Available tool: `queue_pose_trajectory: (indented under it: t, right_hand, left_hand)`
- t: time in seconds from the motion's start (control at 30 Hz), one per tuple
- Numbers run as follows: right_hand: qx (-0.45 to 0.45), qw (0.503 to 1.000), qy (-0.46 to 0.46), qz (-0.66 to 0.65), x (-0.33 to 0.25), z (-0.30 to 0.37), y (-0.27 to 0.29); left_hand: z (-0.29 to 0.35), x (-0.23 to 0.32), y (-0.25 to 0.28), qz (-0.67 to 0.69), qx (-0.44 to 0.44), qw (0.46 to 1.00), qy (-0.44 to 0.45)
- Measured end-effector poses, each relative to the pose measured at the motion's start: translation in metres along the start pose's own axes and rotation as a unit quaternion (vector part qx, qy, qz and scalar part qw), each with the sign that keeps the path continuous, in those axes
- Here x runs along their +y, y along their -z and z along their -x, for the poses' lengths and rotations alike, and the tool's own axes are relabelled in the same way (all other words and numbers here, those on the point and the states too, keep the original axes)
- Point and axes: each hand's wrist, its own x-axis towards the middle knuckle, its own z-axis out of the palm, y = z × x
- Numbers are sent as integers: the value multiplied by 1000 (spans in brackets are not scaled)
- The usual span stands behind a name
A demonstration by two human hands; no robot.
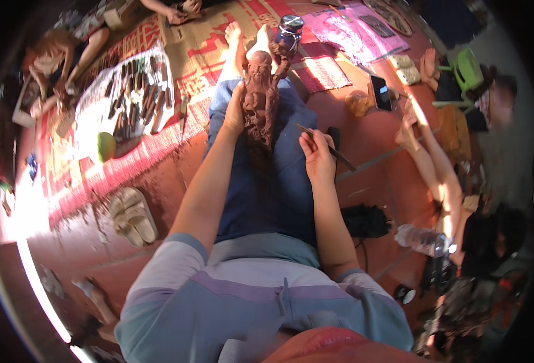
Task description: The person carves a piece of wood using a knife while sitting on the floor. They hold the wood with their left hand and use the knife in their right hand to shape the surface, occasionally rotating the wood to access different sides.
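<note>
A reddish-brown carved wooden figure of a bearded old man with a staff (261,97) stands upright between my thighs, over my blue trousers. My left hand (235,112) is closed around the figure's left side, fingers partly hidden behind it. To the right of the figure, apart from it, my right hand (319,156) pinches a slim dark carving tool (344,161). One end of that tool points up toward the figure, and the other sticks out to the lower right. The exact shape of its tip is too small to tell.
Many carving tools (137,97) lie on a white cloth at the left, near a round green fruit (105,146). Beyond the figure stands a dark lidded jar (289,30). At right are a phone (381,92), a plastic bottle (421,239) and another person's legs (427,145); sandals (132,216) lie at left.
</note>
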Motion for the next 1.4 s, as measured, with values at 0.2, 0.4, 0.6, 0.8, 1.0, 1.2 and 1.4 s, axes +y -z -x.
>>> queue_pose_trajectory:
  t: [0.2, 0.4, 0.6, 0.8, 1.0, 1.2, 1.4]
  right_hand:
    - [91, 995, -11, -38, -13, 18, 56]
    - [40, 999, 0, 28, -9, 17, 29]
    - [44, 997, 14, 63, -5, 18, 25]
    - [23, 994, 24, 101, -5, 26, 23]
    - [18, 994, 36, 101, -5, 29, 26]
    - [8, 996, 35, 84, -4, 27, 31]
    - [1, 989, 67, 134, -14, 35, 18]
  left_hand:
    - [-10, -13, 13, 64, -23, 997, 22]
    - [24, 6, 4, -76, -97, 989, -77]
    - [46, 4, -8, -175, -39, 972, -149]
    - [36, -12, -4, -114, 33, 981, -152]
    - [45, 4, -14, 105, 55, 993, 11]
    - [53, 15, 1, 100, -16, 994, 36]
    - [52, 9, 9, 77, -19, 995, 53]
